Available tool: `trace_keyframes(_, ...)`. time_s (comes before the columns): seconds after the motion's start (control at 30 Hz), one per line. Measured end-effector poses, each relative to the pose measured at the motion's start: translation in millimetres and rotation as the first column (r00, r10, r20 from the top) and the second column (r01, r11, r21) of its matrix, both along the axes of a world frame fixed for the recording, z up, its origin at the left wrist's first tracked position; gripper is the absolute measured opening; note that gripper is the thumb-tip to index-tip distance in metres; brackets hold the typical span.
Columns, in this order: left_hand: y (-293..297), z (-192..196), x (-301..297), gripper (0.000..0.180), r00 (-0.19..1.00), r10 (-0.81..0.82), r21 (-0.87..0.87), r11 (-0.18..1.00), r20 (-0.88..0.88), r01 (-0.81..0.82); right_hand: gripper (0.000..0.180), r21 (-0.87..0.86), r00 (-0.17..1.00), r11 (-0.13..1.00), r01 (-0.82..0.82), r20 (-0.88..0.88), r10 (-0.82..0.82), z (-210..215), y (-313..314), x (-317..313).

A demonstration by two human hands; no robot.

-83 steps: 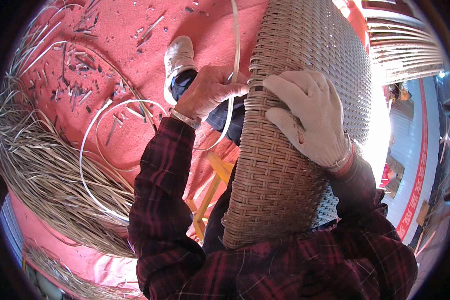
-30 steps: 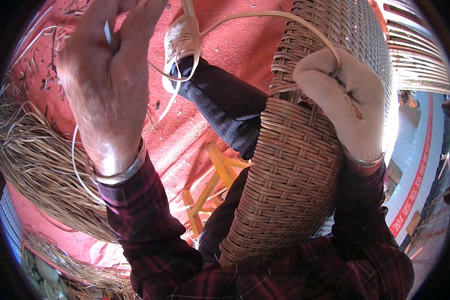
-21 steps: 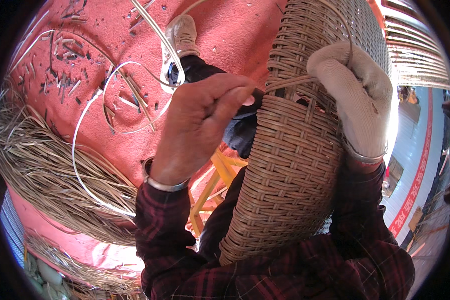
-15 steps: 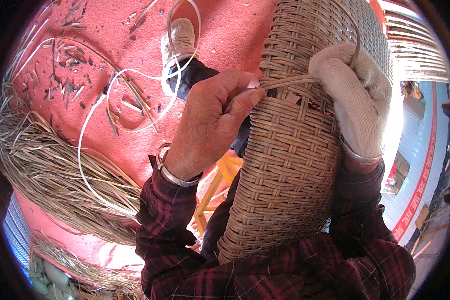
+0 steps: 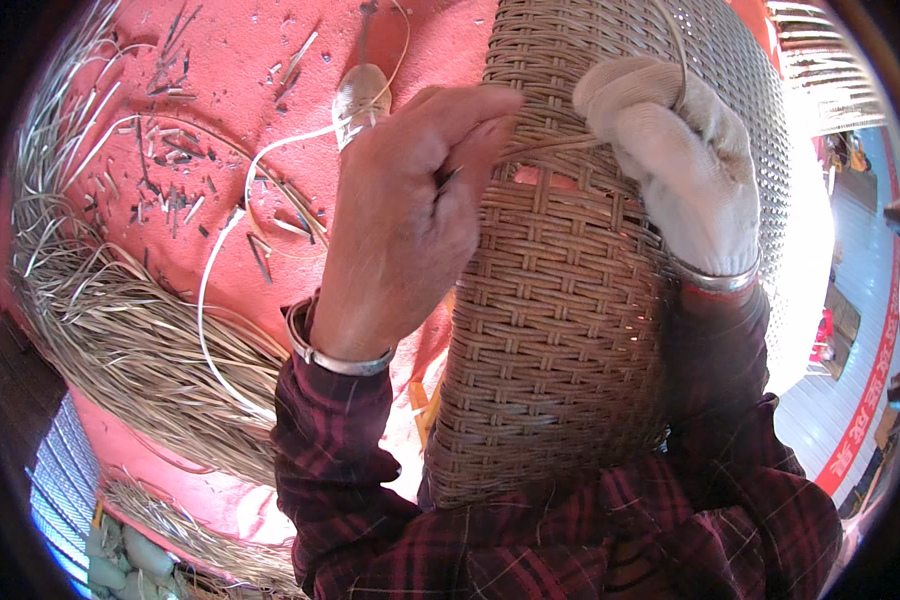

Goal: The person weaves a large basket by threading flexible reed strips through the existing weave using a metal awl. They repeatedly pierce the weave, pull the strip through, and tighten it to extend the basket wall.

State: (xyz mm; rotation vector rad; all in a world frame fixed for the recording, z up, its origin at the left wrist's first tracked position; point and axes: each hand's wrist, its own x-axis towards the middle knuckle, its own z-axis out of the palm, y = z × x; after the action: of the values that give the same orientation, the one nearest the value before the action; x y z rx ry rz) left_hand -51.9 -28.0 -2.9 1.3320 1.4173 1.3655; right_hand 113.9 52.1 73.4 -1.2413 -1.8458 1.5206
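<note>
A bare left hand (image 5: 400, 220) pinches a thin cane strand (image 5: 550, 148) at a gap in the tall woven basket (image 5: 560, 330) on the lap, while the gloved right hand (image 5: 675, 160) grips the strand, bracing the basket.

Crowded up against the tall woven rattan basket (image 5: 570, 330): bare left hand (image 5: 410, 220) and white-gloved right hand (image 5: 680, 160) covering its upper face. Left of the basket, open red floor (image 5: 240, 60), littered with cut slivers, bordered by a heap of dry straw-coloured reeds (image 5: 120, 330).
</note>
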Motion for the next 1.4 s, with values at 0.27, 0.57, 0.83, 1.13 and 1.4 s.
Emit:
trace_keyframes(0.27,36,38,11,0.026,0.849,-0.524,-0.049,0.848,0.063,0.527,0.034,-0.289,0.708,0.921,-0.263,-0.706,-0.019,25,27,54)
trace_keyframes(0.57,60,84,24,0.022,0.810,-0.585,-0.316,0.762,0.037,0.565,0.027,-0.195,0.720,0.961,-0.195,-0.694,0.005,72,50,175)
trace_keyframes(0.83,24,105,-59,0.037,0.890,-0.364,-0.328,0.905,-0.273,0.269,0.022,-0.322,0.742,0.842,0.432,-0.404,-0.535,91,87,375)
trace_keyframes(1.13,-67,35,-165,0.062,0.971,0.084,-0.583,0.786,-0.224,-0.202,0.020,-0.372,0.470,0.564,0.737,-0.318,-0.823,75,90,489)
trace_keyframes(1.4,-78,10,-154,0.019,0.902,0.347,-0.310,0.854,-0.256,-0.417,0.034,-0.417,0.751,0.907,0.055,-0.581,-0.313,45,47,196)
